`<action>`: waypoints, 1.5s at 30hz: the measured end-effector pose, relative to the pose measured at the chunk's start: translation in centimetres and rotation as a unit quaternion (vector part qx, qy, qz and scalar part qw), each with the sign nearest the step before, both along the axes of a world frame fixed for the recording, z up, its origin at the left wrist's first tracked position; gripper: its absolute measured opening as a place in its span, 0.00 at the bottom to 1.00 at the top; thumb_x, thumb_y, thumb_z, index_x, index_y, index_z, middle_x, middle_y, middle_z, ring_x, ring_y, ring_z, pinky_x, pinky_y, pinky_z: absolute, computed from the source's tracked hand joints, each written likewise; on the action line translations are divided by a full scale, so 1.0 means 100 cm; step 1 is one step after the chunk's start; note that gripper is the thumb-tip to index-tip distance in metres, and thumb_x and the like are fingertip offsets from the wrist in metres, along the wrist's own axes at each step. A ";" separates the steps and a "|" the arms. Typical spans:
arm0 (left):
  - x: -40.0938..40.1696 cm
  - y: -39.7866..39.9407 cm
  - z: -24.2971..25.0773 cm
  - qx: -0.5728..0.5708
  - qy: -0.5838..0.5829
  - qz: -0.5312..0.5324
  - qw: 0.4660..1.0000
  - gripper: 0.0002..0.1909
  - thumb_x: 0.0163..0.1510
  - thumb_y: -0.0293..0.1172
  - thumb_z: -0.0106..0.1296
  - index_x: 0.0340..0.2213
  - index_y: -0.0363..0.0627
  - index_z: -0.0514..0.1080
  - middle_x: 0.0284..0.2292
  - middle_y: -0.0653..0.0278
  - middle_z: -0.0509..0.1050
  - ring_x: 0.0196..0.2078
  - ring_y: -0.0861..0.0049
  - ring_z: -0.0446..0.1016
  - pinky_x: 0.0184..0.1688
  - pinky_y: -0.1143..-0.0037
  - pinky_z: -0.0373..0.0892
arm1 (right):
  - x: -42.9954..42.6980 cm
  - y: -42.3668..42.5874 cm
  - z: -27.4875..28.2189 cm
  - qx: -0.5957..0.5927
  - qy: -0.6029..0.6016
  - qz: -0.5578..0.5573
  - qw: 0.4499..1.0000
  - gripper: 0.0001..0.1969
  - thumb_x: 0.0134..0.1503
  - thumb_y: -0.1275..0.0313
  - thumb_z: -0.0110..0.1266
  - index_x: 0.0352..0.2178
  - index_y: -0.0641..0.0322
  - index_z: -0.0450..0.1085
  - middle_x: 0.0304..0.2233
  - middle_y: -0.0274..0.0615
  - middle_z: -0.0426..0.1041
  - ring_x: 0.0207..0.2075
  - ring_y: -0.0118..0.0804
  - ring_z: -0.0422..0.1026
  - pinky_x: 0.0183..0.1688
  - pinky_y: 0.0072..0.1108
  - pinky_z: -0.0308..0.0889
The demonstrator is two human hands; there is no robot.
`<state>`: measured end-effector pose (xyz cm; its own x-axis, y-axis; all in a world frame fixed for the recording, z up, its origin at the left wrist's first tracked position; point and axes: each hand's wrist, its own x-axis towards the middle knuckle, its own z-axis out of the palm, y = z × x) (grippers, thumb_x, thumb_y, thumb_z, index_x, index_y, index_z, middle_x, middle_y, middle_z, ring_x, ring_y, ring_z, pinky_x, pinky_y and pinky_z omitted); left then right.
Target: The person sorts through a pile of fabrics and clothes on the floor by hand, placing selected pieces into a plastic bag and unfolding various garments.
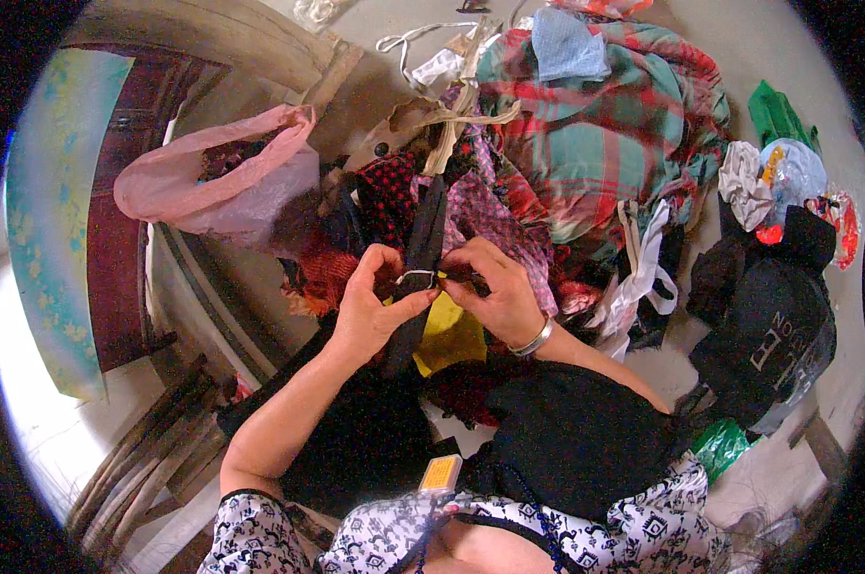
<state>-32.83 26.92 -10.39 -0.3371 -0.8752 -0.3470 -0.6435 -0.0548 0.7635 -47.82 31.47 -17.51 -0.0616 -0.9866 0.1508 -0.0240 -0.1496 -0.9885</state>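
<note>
My left hand (376, 301) pinches a folded strip of black cloth (426, 215) between thumb and fingers. A thin white tie (416, 273) loops round the strip beside my thumb. From the other side, my right hand (495, 287), with a silver bracelet at the wrist, has thumb and fingers close at the strip's edge, by a tiny yellow bit; what exactly its fingertips grip is hidden. Yellow cloth (450, 331) lies beneath my hands. Beyond them are a red-dotted black cloth (389, 192), a pink floral cloth (507, 251) and a crumpled beige strip (446, 140).
A pink plastic bag (217, 194) stands open at the left. A large plaid cloth bundle (604, 136) lies beyond my right hand, with a light blue cloth (570, 44) on it. Farther right are a black bag (769, 337) bearing writing and a green plastic bag (723, 448).
</note>
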 end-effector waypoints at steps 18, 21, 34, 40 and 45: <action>0.002 -0.004 0.007 -0.033 -0.060 -0.041 0.997 0.17 0.30 0.25 0.58 0.21 0.39 0.59 0.29 0.65 0.59 0.29 0.81 0.60 0.29 0.82 0.59 | 0.001 0.006 -0.005 -0.002 -0.012 0.076 0.997 0.12 0.38 0.74 0.52 0.28 0.63 0.62 0.25 0.38 0.60 0.29 0.31 0.62 0.32 0.18 0.59; -0.005 -0.004 0.014 -0.047 -0.011 -0.063 0.997 0.16 0.31 0.23 0.57 0.24 0.40 0.61 0.30 0.66 0.59 0.28 0.81 0.60 0.27 0.83 0.59 | 0.004 0.009 -0.012 0.113 -0.124 0.112 0.979 0.18 0.39 0.73 0.53 0.33 0.64 0.57 0.27 0.35 0.59 0.31 0.26 0.60 0.35 0.16 0.58; -0.010 -0.001 0.020 -0.071 -0.008 -0.099 0.993 0.11 0.37 0.13 0.46 0.27 0.36 0.64 0.29 0.62 0.60 0.29 0.74 0.64 0.29 0.81 0.63 | 0.000 0.004 -0.006 0.195 -0.313 0.164 0.915 0.23 0.37 0.78 0.54 0.35 0.62 0.52 0.32 0.33 0.55 0.36 0.23 0.57 0.40 0.15 0.55; -0.008 -0.007 0.017 -0.173 -0.026 -0.153 0.973 0.07 0.39 0.14 0.44 0.25 0.35 0.64 0.25 0.61 0.61 0.26 0.73 0.64 0.27 0.81 0.63 | 0.005 0.005 -0.013 0.175 -0.310 0.148 0.923 0.21 0.37 0.75 0.53 0.34 0.61 0.54 0.32 0.34 0.58 0.36 0.23 0.58 0.39 0.16 0.56; -0.009 -0.007 0.021 -0.013 0.007 -0.058 0.998 0.05 0.43 0.14 0.40 0.25 0.33 0.63 0.25 0.62 0.61 0.21 0.79 0.64 0.23 0.84 0.61 | 0.002 0.005 -0.011 0.197 -0.315 0.164 0.914 0.19 0.40 0.77 0.51 0.35 0.61 0.54 0.33 0.32 0.57 0.36 0.22 0.58 0.40 0.15 0.55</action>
<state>-33.68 26.23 -8.26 -0.4422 -0.8383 -0.3189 -0.6331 0.0399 0.7730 -47.67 31.99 -18.64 0.2950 -0.9378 -0.1832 0.5507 0.3236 -0.7694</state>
